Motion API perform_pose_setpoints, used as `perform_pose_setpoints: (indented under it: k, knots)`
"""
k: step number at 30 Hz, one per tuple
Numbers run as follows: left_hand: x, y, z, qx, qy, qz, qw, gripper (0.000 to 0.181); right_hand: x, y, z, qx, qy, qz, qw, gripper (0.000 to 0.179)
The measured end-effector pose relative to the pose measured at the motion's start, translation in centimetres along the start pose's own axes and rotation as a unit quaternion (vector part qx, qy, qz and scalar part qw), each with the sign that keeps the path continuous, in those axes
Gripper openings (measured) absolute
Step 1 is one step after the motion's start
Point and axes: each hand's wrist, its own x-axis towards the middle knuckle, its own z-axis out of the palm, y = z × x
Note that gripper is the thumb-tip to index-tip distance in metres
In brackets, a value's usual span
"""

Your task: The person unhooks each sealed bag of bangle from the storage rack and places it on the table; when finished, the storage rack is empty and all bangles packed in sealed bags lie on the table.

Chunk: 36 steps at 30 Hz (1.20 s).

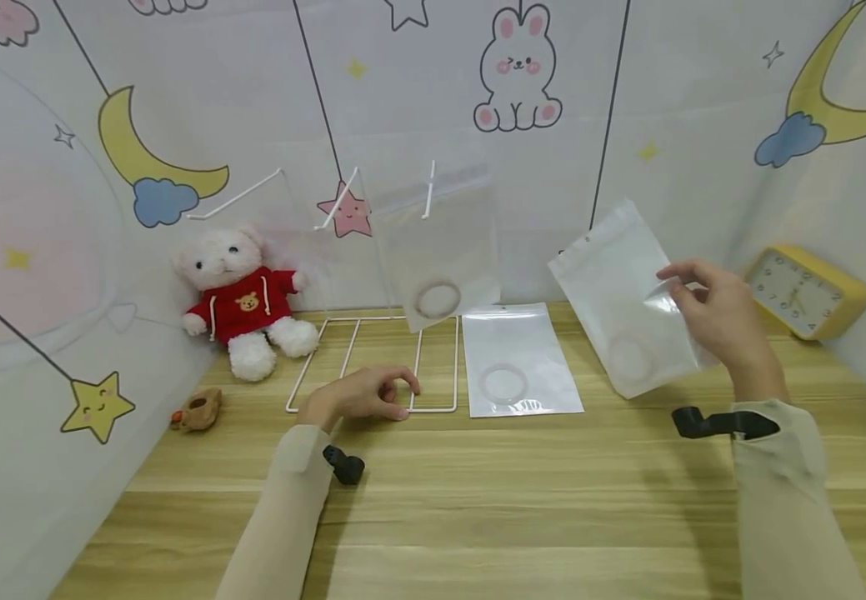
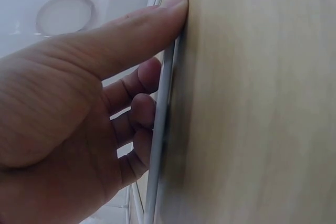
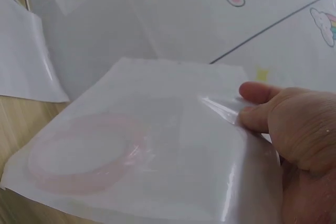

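Note:
My right hand pinches the side edge of a translucent plastic bag, holding it tilted above the table. A pale pink ring lies inside that bag. At the front of a white wire rack, my left hand has its thumb and curled fingers on the base bar. From the rack's right hook hangs a clear bag with a ring in it. Another bag, with a ring showing through, lies flat on the table between the hands.
A white teddy bear in a red hoodie sits left of the rack. A small brown toy lies in front of it. At the far right stands a yellow alarm clock. A printed cloth backs the wooden table.

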Motion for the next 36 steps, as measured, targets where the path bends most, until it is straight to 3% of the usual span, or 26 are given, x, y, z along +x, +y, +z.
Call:
perform_pose_setpoints:
  k: [8, 15, 23, 36]
  knots:
    - [0.0, -0.2, 0.1, 0.001, 0.003, -0.003, 1.0000, 0.032, 0.1, 1.0, 0.0, -0.009, -0.018, 0.034, 0.9992, 0.032]
    - [0.0, -0.3, 0.2, -0.005, 0.004, 0.003, 1.0000, 0.031, 0.1, 2.1, 0.6, -0.035, -0.032, 0.041, 0.9981, 0.033]
    - [0.1, -0.6, 0.2, -0.010, 0.004, 0.004, 0.9999, 0.031, 0.2, 3.3, 1.4, -0.028, -0.041, 0.026, 0.9984, 0.029]
    - [0.0, -0.3, 0.2, -0.012, 0.003, 0.000, 0.9999, 0.031, 0.1, 5.4, 2.4, -0.048, -0.073, 0.049, 0.9950, 0.027]
